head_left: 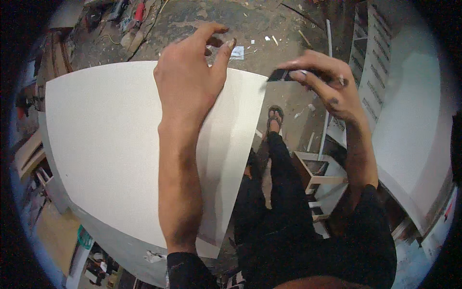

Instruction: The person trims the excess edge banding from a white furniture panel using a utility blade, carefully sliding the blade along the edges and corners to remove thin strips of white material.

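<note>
A large white panel [106, 130] lies in front of me on the left. My left hand [192, 62] is over its far edge, with the thumb apart from the bent fingers and nothing in them. I cannot tell whether the palm touches the panel. At the far right corner of the panel, my right hand [325, 82] pinches a small, flat black piece [280, 75] between thumb and fingers. One end of that piece meets the corner or sits right beside it. My fingers cover the rest, so its kind is unclear.
A grey surface [108, 230] shows under the panel's near left edge. To my right stand a pale wooden frame [320, 179] and a large white board [409, 115]. Scraps lie on the dirty floor [260, 24]; a red-handled tool [139, 12] lies at far left.
</note>
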Demonstrator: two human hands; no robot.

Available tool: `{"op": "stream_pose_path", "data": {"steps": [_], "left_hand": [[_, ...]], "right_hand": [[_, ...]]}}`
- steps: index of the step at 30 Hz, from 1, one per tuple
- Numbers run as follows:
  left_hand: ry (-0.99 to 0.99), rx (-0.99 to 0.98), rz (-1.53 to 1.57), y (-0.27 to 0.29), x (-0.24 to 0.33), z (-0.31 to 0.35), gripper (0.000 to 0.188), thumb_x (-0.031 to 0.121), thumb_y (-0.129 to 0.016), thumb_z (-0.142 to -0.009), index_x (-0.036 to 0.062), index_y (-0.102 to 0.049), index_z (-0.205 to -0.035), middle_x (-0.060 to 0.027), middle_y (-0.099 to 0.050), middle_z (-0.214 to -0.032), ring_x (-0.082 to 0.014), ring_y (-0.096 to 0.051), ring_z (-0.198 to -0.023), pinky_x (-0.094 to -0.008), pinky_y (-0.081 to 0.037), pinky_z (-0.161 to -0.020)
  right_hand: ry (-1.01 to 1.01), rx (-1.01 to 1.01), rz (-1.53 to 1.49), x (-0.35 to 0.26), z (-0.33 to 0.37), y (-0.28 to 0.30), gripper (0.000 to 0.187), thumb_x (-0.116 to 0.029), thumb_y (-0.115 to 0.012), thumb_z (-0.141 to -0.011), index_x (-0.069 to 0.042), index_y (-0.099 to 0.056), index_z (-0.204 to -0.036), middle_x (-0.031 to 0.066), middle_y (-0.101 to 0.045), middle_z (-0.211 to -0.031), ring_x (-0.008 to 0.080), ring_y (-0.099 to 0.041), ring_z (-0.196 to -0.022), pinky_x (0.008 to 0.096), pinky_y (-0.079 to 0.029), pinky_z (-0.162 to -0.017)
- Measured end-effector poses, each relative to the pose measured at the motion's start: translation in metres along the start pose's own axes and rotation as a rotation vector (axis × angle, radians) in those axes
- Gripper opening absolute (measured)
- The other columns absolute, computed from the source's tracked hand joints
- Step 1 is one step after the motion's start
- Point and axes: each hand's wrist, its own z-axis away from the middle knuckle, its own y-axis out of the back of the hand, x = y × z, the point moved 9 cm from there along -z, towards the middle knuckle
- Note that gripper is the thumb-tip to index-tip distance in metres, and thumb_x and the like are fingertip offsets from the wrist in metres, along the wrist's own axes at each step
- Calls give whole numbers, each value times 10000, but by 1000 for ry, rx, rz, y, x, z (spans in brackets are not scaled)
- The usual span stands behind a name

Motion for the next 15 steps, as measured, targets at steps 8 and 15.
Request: {"op": "stream_pose_path", "data": {"steps": [8, 15], "left_hand": [[133, -144, -174, 5, -15, 2, 277, 327, -546, -929, 123, -725, -988, -107, -688, -726, -317, -670, -734, -407, -510, -688], [91, -114, -201, 2, -17, 4, 324, 362, -547, -932, 100, -722, -1011, -118, -679, -714, -306, -662, -681, -403, -500, -655]], "right_hand": [[212, -328, -24, -18, -46, -39, 236, 30, -611, -884, 5, -677, -1108, 115, -699, -1066, 206, -652, -1046, 317, -516, -927], [262, -457, -26, -15, -54, -52, 187, 26, -600, -899, 13, -693, -1061, 100, -704, -1028, 164, -659, -965, 285, -515, -878]]}}
